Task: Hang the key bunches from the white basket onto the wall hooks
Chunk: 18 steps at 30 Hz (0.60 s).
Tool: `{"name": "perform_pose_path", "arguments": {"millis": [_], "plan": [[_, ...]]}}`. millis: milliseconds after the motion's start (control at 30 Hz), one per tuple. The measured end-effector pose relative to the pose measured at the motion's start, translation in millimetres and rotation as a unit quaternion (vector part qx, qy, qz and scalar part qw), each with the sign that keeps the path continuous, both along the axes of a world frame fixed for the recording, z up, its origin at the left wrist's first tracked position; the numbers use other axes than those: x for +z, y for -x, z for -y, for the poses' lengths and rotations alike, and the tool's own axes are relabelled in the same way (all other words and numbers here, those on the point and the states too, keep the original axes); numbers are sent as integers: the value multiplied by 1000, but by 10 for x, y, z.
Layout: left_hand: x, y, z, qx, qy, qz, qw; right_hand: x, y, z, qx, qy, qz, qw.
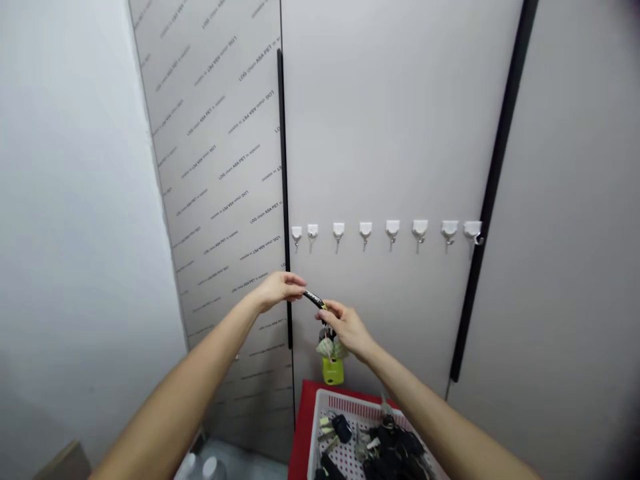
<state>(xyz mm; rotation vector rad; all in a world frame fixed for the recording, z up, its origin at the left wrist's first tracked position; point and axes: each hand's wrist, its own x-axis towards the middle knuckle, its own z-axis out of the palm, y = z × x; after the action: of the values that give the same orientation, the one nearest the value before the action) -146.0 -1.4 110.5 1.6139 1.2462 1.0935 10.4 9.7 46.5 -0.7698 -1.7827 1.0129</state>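
At the far left a pale wall (75,200) runs down to a cardboard edge (65,463) and two white bottles (199,468) low in the corner. Next to it stands a grey panel (220,167) covered in slanting printed lettering, with a black vertical strip (284,200) along its right side.

The person's left hand (280,291) reaches out in front of that strip, its fingers curled closed on one end of a black strap (314,299). The strap runs across to the right hand (347,327), which is also nearly closed, its fingertips (330,308) pinching the strap close to a small yellow fitting. A key bunch (327,347) hangs just below the right hand, in front of the panel, with a lime-green tag (333,371) at its bottom; its smaller pieces are too small to make out.

Above the hands, eight white stick-on hooks (393,230) run in a level row across a lighter panel (400,120). Below them, a white plastic basket (330,407) sits on a red surface (300,427), holding black-headed keys (385,447). A second black strip (493,187) runs down at the right.
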Motion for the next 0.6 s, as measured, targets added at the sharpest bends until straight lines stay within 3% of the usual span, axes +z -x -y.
{"name": "perform_pose_path", "arguments": {"millis": [167, 333, 600], "plan": [[238, 107, -107, 90, -73, 83, 990, 237, 193, -127, -40, -4, -17, 999], [401, 78, -374, 163, -148, 120, 968, 411, 348, -314, -63, 9, -58, 996], [542, 93, -709, 236, -266, -21, 934, 486, 579, -607, -121, -2, -61, 991]]}}
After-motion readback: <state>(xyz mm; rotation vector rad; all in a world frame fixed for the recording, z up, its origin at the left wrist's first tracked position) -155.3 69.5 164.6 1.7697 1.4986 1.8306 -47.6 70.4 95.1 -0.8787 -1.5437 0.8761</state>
